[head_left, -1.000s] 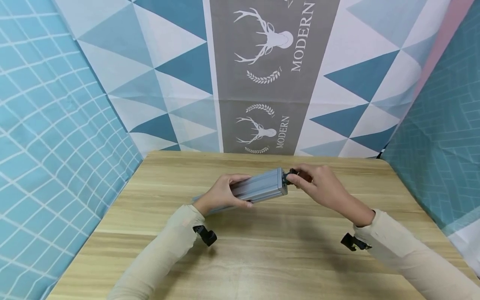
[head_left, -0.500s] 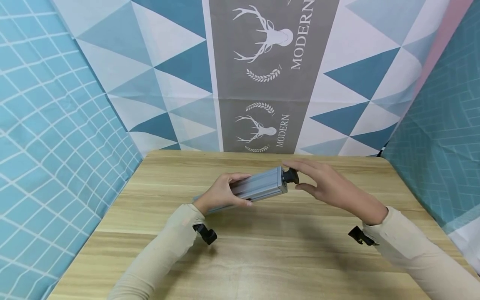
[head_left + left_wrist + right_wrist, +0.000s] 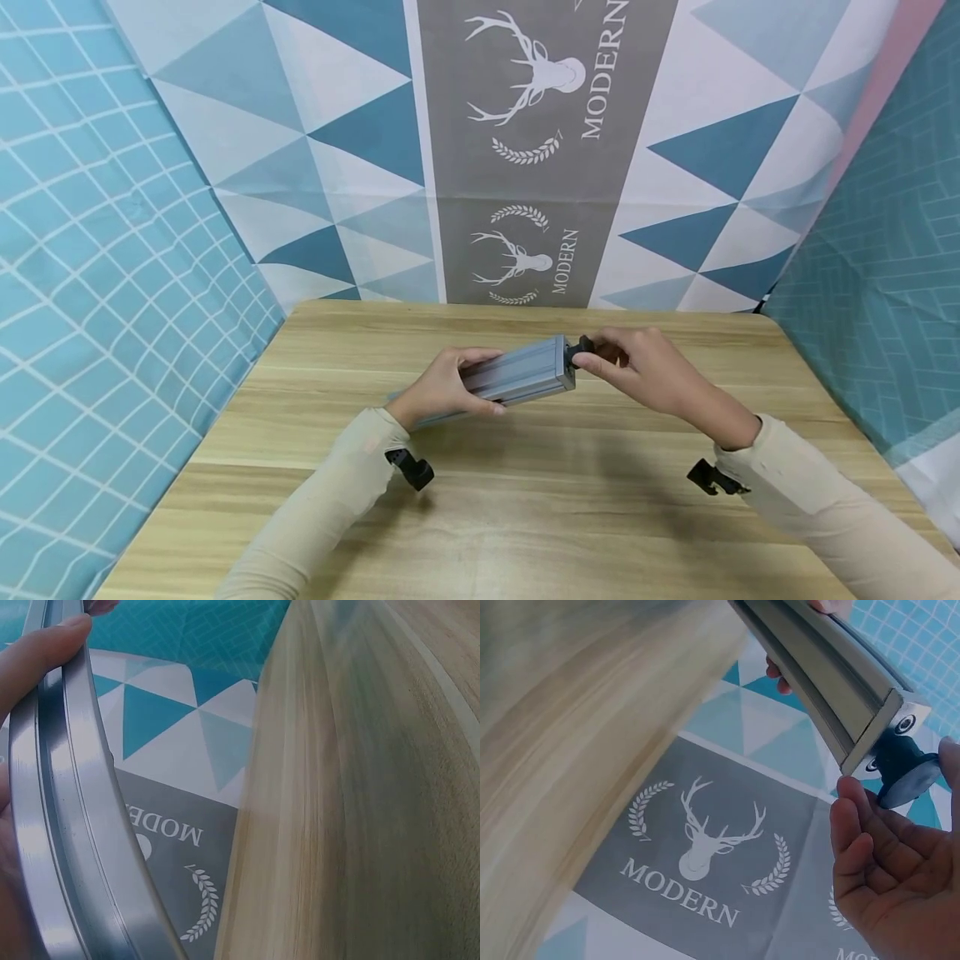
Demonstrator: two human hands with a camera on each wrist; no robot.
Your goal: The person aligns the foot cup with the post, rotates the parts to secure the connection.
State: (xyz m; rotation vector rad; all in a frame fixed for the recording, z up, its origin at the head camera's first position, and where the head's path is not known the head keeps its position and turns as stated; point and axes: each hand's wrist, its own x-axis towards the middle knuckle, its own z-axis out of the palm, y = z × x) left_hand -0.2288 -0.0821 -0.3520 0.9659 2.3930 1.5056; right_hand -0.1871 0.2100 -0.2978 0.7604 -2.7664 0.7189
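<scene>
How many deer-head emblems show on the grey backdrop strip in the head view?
2. One large deer emblem sits high on the grey strip; a smaller deer emblem lies lower, just above the table's far edge. None looks hidden.

My L hand (image 3: 442, 390) is curled in a grip, thumb underneath, forearm angled up from lower left. R hand (image 3: 637, 371) has fingertips (image 3: 588, 360) pinched together, wrist bent, forearm coming in from lower right.
</scene>
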